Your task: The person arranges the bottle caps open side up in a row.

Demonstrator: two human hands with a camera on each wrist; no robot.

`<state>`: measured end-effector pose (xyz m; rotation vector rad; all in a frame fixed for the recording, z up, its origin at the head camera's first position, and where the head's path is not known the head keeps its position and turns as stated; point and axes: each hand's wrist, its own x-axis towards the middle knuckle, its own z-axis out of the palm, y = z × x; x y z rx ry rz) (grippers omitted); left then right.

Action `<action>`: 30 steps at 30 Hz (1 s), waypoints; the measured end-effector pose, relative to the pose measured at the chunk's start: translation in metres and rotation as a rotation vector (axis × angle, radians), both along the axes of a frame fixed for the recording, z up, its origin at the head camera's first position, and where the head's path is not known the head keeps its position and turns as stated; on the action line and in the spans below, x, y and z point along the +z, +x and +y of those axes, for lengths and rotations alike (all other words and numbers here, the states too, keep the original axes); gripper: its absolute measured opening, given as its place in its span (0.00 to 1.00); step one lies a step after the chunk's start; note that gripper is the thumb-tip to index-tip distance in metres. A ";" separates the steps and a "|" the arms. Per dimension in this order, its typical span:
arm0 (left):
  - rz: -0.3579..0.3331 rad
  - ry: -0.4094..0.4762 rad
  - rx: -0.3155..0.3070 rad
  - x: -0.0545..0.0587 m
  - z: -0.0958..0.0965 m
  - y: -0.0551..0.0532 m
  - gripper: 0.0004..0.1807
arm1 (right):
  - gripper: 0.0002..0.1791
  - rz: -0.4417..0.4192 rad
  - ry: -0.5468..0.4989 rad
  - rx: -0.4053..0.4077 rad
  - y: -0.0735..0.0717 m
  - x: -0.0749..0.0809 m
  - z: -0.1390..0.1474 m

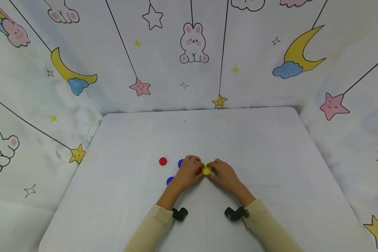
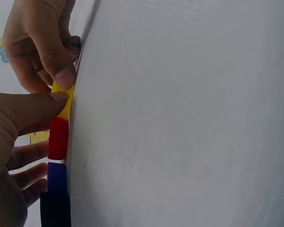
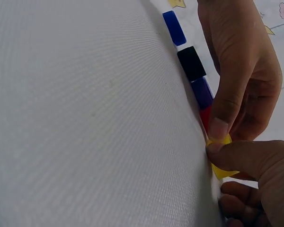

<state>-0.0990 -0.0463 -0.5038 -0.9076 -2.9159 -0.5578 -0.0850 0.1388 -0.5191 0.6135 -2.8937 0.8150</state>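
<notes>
Between my two hands stands a small round yellow cap (image 1: pixel 206 170), its lighter middle and raised rim facing up. My left hand (image 1: pixel 186 174) pinches its left side with thumb and fingers, the thumb laid on the yellow wall in the left wrist view. From the other side my right hand (image 1: pixel 224 176) pinches the same cap, the two thumb tips close together in the right wrist view. A red cap (image 2: pixel 58 138) sits right beside the yellow one, mostly covered by my left hand from above. In the right wrist view a purple-blue cap (image 3: pixel 201 93) shows past the red one.
Left of my left hand lie two blue discs (image 1: pixel 169 180), each partly covered by the hand or wrist, and a red disc (image 1: pixel 162 161). A black piece (image 3: pixel 191 63) shows in the right wrist view. A white cloth-covered table (image 1: pixel 255 140) is bordered by printed fabric walls (image 1: pixel 163 63).
</notes>
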 end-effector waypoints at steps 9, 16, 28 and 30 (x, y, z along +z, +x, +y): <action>-0.025 0.008 0.032 -0.002 -0.007 -0.001 0.26 | 0.35 -0.064 0.029 0.042 0.000 0.008 0.002; -0.062 0.126 0.109 0.003 -0.020 -0.002 0.28 | 0.41 0.082 0.109 0.034 0.007 0.016 -0.001; -0.034 0.223 0.220 0.004 -0.043 0.001 0.22 | 0.24 0.099 0.027 0.092 0.016 0.023 -0.010; -0.024 0.215 0.258 0.004 -0.048 0.001 0.21 | 0.21 0.089 0.017 0.099 0.017 0.022 -0.010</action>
